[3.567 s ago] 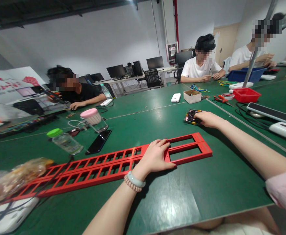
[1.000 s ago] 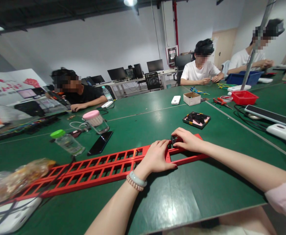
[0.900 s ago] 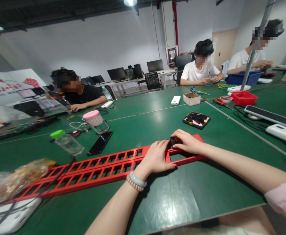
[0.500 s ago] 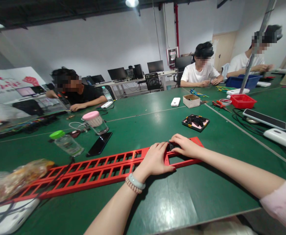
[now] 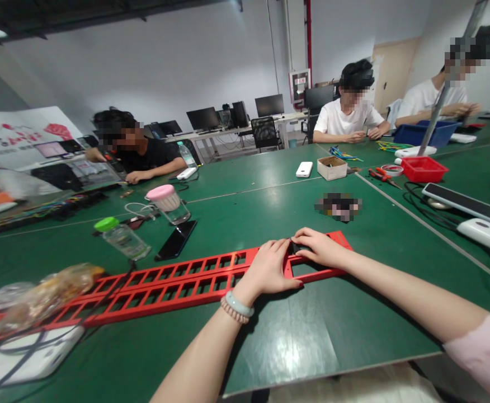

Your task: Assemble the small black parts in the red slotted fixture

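Note:
A long red slotted frame (image 5: pixel 211 266), shaped like a ladder with two rows of openings, lies across the green table. My left hand (image 5: pixel 270 266) grips it near its right end, thumb along the near side and fingers over the top. A light bangle and a beaded bracelet circle that wrist. Fingers closed, my right hand (image 5: pixel 323 246) holds a small black part (image 5: pixel 296 248) at an opening of the frame. Fingers hide most of this part. Beyond the hands is a tray (image 5: pixel 339 207), blurred out, with dark pieces in it.
A phone (image 5: pixel 177 240), a green-capped bottle (image 5: pixel 125 239) and a pink-lidded jar (image 5: pixel 170 206) stand or lie behind the frame. A plastic bag (image 5: pixel 56 294) covers its left end, near a white device (image 5: pixel 31 358). Cables and a red bin (image 5: pixel 424 169) are right. Several people sit across.
The camera view has tilted and shifted slightly, so the scene sits a little differently. Both hands stay at the same part of the frame; the right fingertips have shifted slightly on the black part.

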Demonstrator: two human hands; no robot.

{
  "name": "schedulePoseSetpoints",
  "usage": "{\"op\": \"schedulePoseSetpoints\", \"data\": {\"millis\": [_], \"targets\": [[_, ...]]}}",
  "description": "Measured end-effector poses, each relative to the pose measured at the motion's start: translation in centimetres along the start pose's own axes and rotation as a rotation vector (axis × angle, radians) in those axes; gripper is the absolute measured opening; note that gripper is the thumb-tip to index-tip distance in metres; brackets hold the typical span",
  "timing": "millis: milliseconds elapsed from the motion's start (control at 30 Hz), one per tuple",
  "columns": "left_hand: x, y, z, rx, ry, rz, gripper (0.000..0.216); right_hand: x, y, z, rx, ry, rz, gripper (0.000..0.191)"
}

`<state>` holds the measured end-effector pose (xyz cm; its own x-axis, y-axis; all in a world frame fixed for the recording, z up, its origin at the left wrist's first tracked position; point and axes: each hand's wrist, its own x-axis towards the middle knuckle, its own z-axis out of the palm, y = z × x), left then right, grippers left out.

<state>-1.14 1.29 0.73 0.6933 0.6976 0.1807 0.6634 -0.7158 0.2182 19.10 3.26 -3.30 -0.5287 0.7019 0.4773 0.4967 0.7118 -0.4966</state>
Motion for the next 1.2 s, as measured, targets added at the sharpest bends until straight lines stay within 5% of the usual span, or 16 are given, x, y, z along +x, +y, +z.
{"op": "schedulePoseSetpoints", "data": {"millis": [1200], "targets": [[0.0,-0.3,0.07,-0.023,-0.006,-0.002,0.1,0.12,-0.58,-0.05,-0.089,-0.017,0.003,0.03]]}}
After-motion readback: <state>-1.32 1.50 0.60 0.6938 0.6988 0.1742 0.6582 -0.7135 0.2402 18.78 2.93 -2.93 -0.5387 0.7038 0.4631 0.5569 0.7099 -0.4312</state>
